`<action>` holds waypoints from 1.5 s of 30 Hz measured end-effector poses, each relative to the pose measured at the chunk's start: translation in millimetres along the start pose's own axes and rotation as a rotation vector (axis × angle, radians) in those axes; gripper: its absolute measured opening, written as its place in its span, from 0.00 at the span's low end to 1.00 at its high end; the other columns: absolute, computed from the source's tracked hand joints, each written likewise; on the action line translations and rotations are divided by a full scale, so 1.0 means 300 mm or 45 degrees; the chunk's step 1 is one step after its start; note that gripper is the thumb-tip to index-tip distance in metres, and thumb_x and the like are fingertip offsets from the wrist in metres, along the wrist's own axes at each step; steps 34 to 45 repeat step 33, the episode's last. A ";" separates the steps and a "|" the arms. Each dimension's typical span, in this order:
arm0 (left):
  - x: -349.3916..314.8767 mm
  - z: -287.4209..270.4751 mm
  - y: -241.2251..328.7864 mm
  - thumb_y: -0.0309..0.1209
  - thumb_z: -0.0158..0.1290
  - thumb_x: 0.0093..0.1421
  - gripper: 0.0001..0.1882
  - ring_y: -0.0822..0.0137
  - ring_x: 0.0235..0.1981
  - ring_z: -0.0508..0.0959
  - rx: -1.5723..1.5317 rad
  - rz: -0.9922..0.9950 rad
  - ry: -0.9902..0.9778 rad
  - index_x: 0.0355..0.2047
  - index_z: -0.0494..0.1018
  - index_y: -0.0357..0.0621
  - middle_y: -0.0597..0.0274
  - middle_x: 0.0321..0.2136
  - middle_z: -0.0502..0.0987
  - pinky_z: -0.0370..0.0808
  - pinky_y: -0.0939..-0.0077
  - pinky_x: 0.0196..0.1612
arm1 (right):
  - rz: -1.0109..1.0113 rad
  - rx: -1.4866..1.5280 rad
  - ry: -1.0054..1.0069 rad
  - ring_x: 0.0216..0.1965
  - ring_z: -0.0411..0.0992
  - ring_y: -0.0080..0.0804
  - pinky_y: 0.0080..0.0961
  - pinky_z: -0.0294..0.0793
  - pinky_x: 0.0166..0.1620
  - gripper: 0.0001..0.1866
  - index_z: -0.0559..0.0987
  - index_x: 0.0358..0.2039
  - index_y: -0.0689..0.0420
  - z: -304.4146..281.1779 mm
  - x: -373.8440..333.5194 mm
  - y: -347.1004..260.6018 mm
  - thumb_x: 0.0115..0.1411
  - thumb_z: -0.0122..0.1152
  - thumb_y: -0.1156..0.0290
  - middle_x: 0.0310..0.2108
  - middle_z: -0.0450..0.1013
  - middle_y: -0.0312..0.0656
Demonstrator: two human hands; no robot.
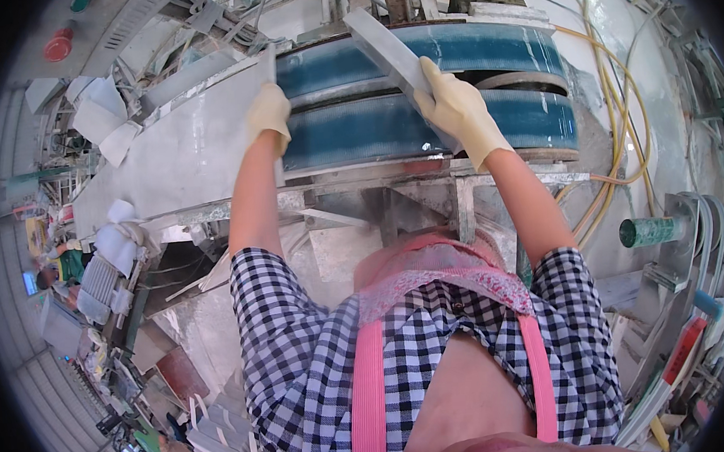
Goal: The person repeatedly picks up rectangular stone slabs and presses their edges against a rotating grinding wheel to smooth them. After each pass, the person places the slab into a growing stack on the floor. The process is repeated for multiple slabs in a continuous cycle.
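Two blue ribbed belts (pixel 348 136) run side by side in front of me on a machine. My right hand (pixel 459 112), in a cream glove, is closed around a long pale grey strip (pixel 384 49), which lies slanted across both belts. My left hand (pixel 269 118), gloved alike, is closed at the left end of the belts on a thin pale strip (pixel 272 66) that runs away from me. Its fingertips are partly hidden. Beside that hand, a wide pale metal table (pixel 174 142) stretches to the left.
Yellow hoses (pixel 621 119) hang down right of the belts. A red push button (pixel 58 46) is at the upper left. Broken pale slabs (pixel 100 118) lie beyond the table. Another person in green (pixel 70 264) is far left. A green cylinder (pixel 648 232) sticks out at the right.
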State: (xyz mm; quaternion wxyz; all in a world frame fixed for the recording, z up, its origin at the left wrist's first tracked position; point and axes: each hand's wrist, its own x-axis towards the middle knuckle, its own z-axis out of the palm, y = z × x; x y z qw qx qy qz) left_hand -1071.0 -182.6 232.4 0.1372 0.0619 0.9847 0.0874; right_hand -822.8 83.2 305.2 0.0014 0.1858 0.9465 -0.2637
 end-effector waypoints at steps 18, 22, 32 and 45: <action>-0.357 0.034 0.490 0.35 0.47 0.70 0.24 0.50 0.55 0.78 -2.009 0.270 -0.764 0.57 0.66 0.23 0.37 0.53 0.75 0.75 0.59 0.59 | -0.020 -0.012 -0.138 0.48 0.78 0.57 0.47 0.77 0.49 0.43 0.68 0.53 0.60 -0.018 0.098 0.014 0.52 0.66 0.36 0.47 0.77 0.60; -0.404 0.031 0.433 0.40 0.48 0.71 0.27 0.53 0.57 0.76 -1.937 0.251 -0.600 0.60 0.65 0.27 0.39 0.55 0.74 0.71 0.62 0.63 | 0.038 -0.113 -0.221 0.49 0.77 0.58 0.45 0.77 0.49 0.43 0.68 0.56 0.60 -0.038 0.138 -0.018 0.50 0.71 0.45 0.49 0.76 0.60; -0.928 0.032 0.113 0.36 0.44 0.74 0.22 0.59 0.57 0.76 -1.910 -0.238 -0.210 0.60 0.68 0.32 0.47 0.55 0.75 0.73 0.69 0.61 | 0.019 -0.201 -0.048 0.52 0.75 0.57 0.45 0.74 0.54 0.33 0.74 0.49 0.61 -0.054 0.292 0.149 0.49 0.71 0.52 0.50 0.75 0.59; -0.948 0.056 0.119 0.36 0.44 0.74 0.22 0.58 0.58 0.76 -1.920 -0.294 -0.151 0.60 0.68 0.32 0.46 0.55 0.75 0.73 0.68 0.61 | 0.030 -0.175 -0.105 0.53 0.75 0.55 0.44 0.74 0.55 0.34 0.74 0.50 0.61 -0.065 0.317 0.213 0.48 0.72 0.52 0.51 0.75 0.59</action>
